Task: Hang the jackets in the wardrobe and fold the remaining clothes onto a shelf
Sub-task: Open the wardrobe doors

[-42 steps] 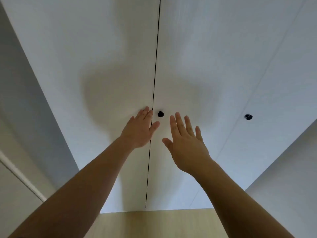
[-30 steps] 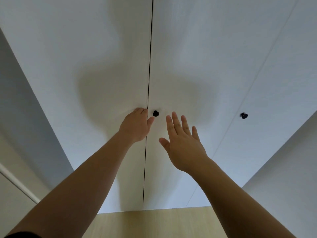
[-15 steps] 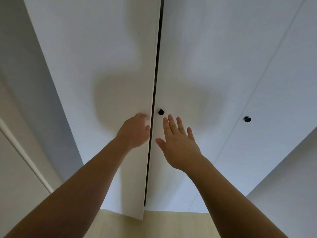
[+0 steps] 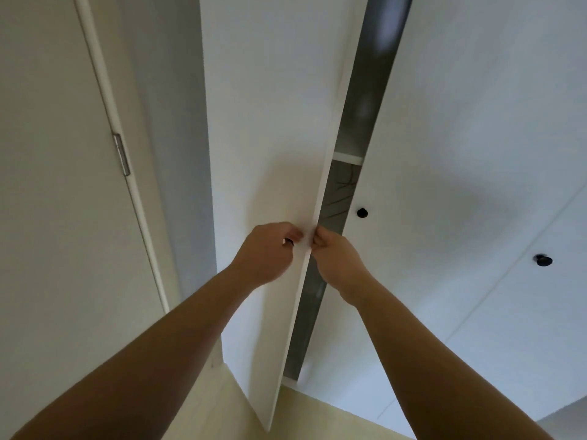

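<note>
The white wardrobe fills the view. Its left door [image 4: 273, 138] stands partly open, swung toward me, and a dark gap shows the inside. My left hand [image 4: 266, 254] is closed on that door's small black knob [image 4: 288, 242]. My right hand [image 4: 333, 255] grips the door's free edge just right of the knob, fingers curled around it. Inside the gap a white shelf edge [image 4: 347, 157] crosses, with dim hanger shapes [image 4: 340, 192] below it. No jackets or other clothes are visible.
The middle door [image 4: 444, 154] is closed, with a black knob [image 4: 362, 213]. A further door at the right carries another black knob [image 4: 543, 260]. A room door with a metal hinge [image 4: 122, 155] stands at the left. Pale wooden floor [image 4: 317, 417] lies below.
The left door has swung further open, widening the dark gap. My right hand went from flat and open in front of the middle door to gripping the left door's edge.
</note>
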Tool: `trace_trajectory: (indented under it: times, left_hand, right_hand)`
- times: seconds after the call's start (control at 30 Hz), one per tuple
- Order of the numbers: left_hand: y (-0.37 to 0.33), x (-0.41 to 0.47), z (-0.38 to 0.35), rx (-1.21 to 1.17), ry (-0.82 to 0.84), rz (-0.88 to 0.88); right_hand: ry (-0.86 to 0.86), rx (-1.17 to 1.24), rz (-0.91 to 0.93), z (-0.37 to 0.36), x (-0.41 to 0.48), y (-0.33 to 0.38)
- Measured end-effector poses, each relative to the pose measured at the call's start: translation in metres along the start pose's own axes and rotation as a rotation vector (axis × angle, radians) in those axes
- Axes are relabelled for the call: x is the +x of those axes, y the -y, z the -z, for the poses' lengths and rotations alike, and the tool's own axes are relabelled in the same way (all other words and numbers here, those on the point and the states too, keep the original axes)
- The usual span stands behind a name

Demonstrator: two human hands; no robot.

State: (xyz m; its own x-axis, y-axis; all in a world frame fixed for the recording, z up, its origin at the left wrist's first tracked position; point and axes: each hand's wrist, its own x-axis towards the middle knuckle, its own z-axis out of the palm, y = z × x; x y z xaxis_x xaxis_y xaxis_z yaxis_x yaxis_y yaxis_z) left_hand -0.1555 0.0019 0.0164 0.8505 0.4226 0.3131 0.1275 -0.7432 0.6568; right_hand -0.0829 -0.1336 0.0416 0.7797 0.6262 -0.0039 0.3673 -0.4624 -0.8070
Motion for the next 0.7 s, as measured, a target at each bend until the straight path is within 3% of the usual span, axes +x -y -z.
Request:
trace_trajectory:
  times: [0.27, 0.7]
  left_hand:
    - [0.005, -0.033, 0.043, -0.319, -0.032, 0.197]
    - [0.029, -0.092, 0.125, -0.408, -0.226, 0.462]
  right_hand:
    - [0.111, -0.009, 0.083, -0.013, -0.010, 0.012]
    - [0.436, 0.108, 0.170, -0.080, -0.010, 0.066]
